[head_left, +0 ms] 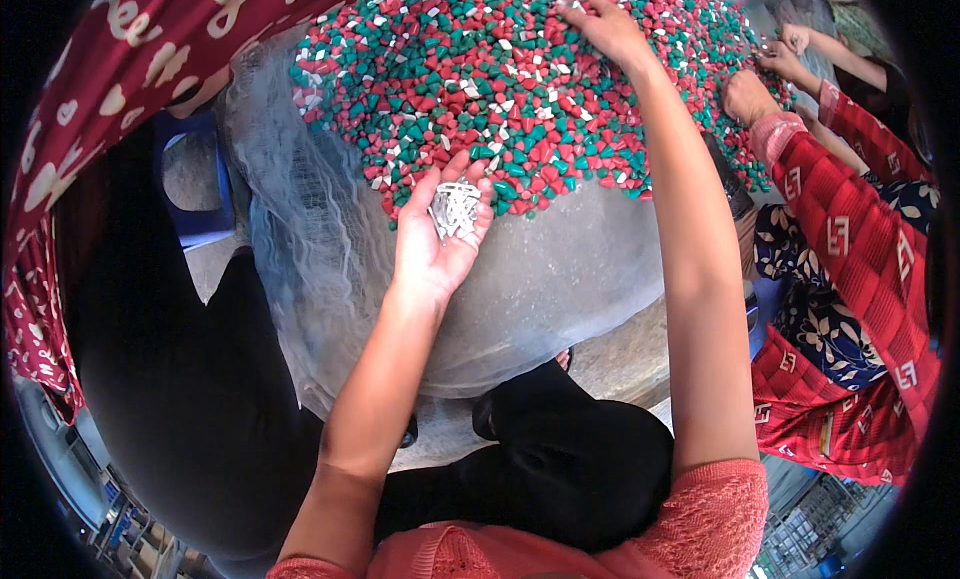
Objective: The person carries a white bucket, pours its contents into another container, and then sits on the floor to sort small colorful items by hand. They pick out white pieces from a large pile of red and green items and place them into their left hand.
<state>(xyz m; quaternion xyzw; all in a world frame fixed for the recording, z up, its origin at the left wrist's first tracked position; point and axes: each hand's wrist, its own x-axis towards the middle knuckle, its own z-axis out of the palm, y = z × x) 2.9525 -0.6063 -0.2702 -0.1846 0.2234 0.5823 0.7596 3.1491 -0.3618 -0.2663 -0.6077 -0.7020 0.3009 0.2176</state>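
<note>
The left grip (432,243) lies palm up, loosely cupped under white pieces (456,209); beyond it a multicoloured pile (520,129), cropped at its far edge, covers a pale sheet (570,269). Co-workers' hands (748,97) flank the right grip (605,29), whose pinch I cannot tell.

left grip (425,243) cupped, palm up; right arm (700,234) outstretched, right grip (612,33) palm down

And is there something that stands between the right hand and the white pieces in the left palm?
Nothing visible stands in the way: between the right hand and the white pieces in the upturned left hand, there is only the spread of red, green and white pieces.
</note>
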